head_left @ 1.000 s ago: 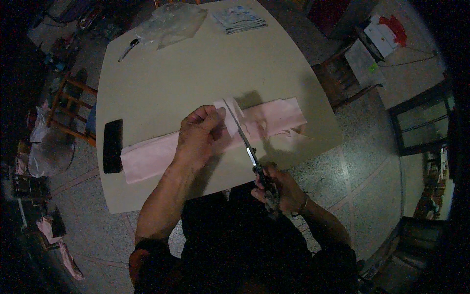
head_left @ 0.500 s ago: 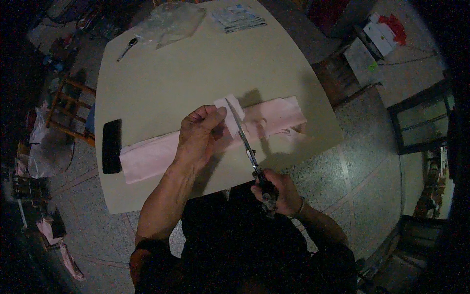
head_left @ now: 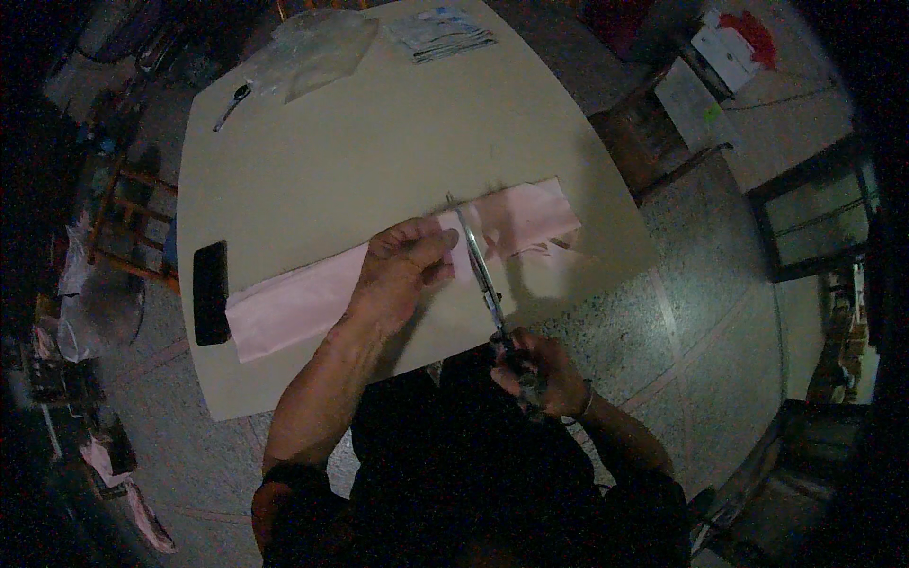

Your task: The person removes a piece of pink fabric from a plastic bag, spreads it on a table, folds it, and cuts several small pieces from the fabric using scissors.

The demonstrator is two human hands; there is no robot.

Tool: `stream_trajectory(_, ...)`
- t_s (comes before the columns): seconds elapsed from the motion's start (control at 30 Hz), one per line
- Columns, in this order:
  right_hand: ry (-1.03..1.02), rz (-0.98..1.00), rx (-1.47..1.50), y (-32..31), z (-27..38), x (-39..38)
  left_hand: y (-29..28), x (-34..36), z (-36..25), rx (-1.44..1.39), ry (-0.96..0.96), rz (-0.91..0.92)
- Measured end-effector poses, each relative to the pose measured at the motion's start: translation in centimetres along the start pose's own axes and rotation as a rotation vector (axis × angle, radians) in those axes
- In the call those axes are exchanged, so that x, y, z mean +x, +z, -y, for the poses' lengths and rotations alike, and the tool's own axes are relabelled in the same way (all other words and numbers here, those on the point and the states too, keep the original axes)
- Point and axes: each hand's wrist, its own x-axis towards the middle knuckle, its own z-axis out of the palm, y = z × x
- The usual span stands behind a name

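from afar, i judge a blade slip could nick the left hand [head_left: 402, 268], pinching pink cloth [head_left: 460, 254] just beside the scissors [head_left: 486, 284] (gripped in the right hand [head_left: 551, 374]).

A black smartphone [head_left: 210, 293] lies by the left edge of a pale worktop [head_left: 379, 142], a clear plastic bag [head_left: 317, 52] and a folded, blue-patterned bundle [head_left: 440, 36] at its far end.

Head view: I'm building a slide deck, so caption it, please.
The left hand pinches a pale-pink cloth-like piece beside long-bladed metal scissors held in the right hand, over a cream-coloured table.
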Motion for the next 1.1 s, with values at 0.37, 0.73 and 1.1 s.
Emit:
stream_trajectory(0.37, -0.041, -0.009, -0.307, -0.5, 1.9, 0.1, 0.3, 1.5, 0.2, 0.033, -0.009, 0.071)
stream_trajectory(0.73, -0.082, 0.191, -0.35, -7.1, -3.7, 0.5, -0.9, 1.8, -2.0, 0.007, 0.007, 0.235)
stream_trajectory(1.1, 0.418, 0.012, 0.507, -3.3, -0.5, -1.3, -4.3, 3.1, -1.7, 0.084, 0.09, 0.428)
